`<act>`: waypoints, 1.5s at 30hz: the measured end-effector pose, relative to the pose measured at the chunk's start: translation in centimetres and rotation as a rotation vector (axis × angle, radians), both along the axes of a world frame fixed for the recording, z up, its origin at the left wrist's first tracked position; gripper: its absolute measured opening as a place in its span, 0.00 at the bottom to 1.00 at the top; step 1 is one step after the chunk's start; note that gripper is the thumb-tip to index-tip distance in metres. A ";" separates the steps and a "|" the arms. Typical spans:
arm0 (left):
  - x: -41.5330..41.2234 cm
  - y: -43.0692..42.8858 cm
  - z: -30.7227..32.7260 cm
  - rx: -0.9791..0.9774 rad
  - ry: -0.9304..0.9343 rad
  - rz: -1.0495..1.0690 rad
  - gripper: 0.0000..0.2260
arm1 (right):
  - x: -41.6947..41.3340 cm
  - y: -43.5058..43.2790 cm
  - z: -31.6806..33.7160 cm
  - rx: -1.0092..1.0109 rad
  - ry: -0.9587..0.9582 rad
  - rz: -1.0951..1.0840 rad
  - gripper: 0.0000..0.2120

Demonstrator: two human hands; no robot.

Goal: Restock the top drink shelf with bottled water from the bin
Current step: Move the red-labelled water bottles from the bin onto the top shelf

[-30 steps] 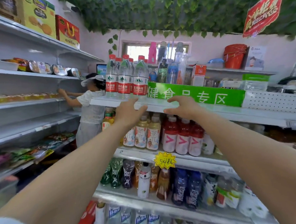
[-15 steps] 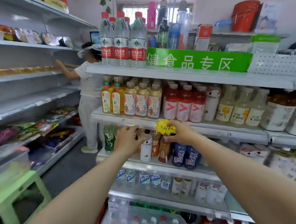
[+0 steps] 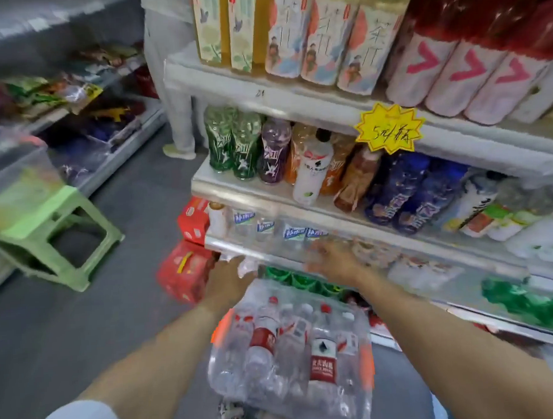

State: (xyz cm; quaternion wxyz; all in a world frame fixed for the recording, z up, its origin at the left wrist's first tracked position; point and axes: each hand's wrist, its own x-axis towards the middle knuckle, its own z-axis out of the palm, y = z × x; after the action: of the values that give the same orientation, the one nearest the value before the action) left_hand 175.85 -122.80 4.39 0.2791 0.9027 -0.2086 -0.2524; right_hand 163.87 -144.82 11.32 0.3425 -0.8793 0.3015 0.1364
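Both near water-btl bin (image 3: 311,406) (blurry); left hand (image 3: 228,284); right hand (image 3: 332,259)

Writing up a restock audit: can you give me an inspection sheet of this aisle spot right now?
Surface: grey floor; drink shelves stocked.
Job's things: bin of water bottles, below both hands.
Clutter: green stool, red boxes.
Hands: left hand blurred, grip unclear; right hand open, empty.
Cables: nothing seen.
Surroundings: a person's legs by the shelf end; snack shelves at left.
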 end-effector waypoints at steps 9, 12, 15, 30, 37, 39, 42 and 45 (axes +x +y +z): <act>-3.4 2.2 -12.5 0.147 0.368 0.124 0.35 | 2.1 4.0 -15.5 0.419 0.157 -0.357 0.18; -5.0 2.0 -14.4 0.183 0.343 0.127 0.36 | 2.3 4.0 -18.0 0.506 0.231 -0.399 0.29; -5.6 2.3 -15.6 0.176 0.270 0.106 0.35 | 2.8 3.8 -19.5 0.527 0.319 -0.365 0.34; -5.7 3.0 -17.4 0.085 0.316 0.161 0.40 | 6.3 5.0 -22.7 0.501 0.525 -0.321 0.20; -5.7 3.1 -17.7 0.074 0.325 0.167 0.41 | 6.5 5.9 -22.5 0.753 0.456 -0.613 0.18; -5.8 3.1 -17.9 0.076 0.323 0.172 0.42 | 6.3 6.3 -22.2 0.808 0.439 -0.657 0.18; -5.8 3.2 -17.9 0.051 0.337 0.189 0.42 | 6.0 6.6 -21.9 0.862 0.423 -0.716 0.18; -5.7 3.2 -17.6 0.045 0.345 0.196 0.43 | 5.5 7.0 -21.5 0.892 0.374 -0.722 0.18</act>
State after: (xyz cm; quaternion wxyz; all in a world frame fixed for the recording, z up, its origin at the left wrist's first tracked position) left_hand 170.11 -119.62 -13.26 0.3136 0.8681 -0.0629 -0.3796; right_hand 169.38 -137.84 -10.21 0.6442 -0.4539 0.5498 0.2769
